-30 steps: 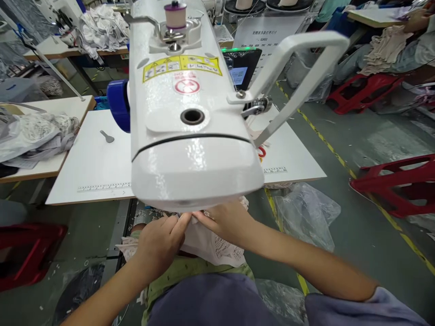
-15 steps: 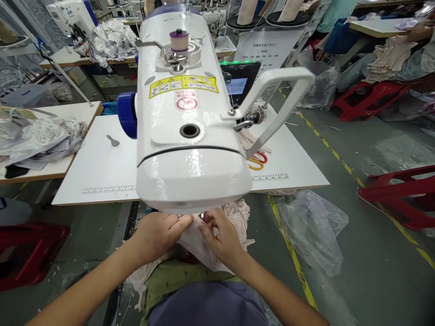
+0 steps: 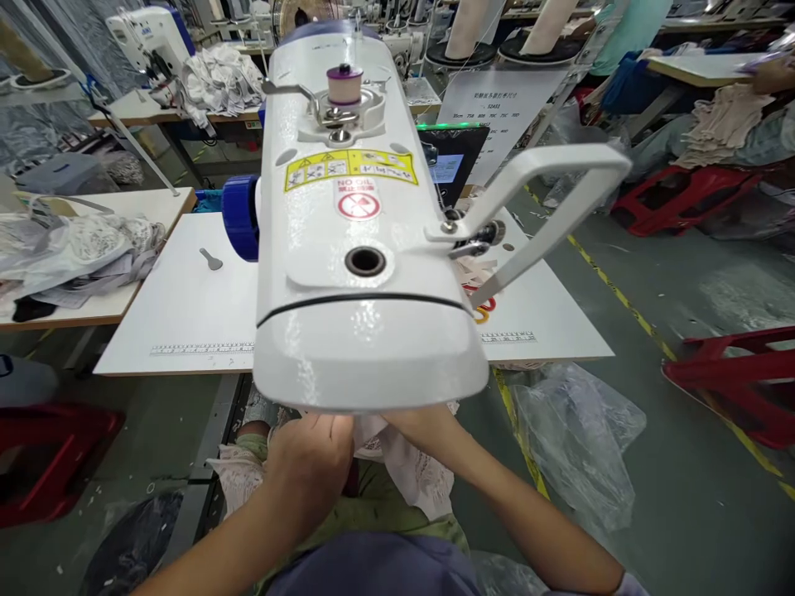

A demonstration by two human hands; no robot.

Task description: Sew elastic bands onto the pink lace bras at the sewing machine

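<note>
A white sewing machine (image 3: 360,248) fills the middle of the view, seen from above its head. Both my hands reach under its front end. My left hand (image 3: 310,459) is curled round a piece of pale pink lace fabric (image 3: 413,476) that hangs over my lap. Only the wrist and back of my right hand (image 3: 422,422) show; its fingers are hidden under the machine head, against the same fabric.
The white table (image 3: 186,306) carries a printed ruler strip and red and yellow scissors (image 3: 481,305). A side table (image 3: 99,306) at left holds heaped fabric. Red plastic stools (image 3: 739,381) stand right and lower left. A clear plastic bag (image 3: 577,430) lies on the floor.
My view has dropped closer to the machine. Both hands have slid further under the machine head, so my right hand's fingers, visible half a second ago, are now hidden.
</note>
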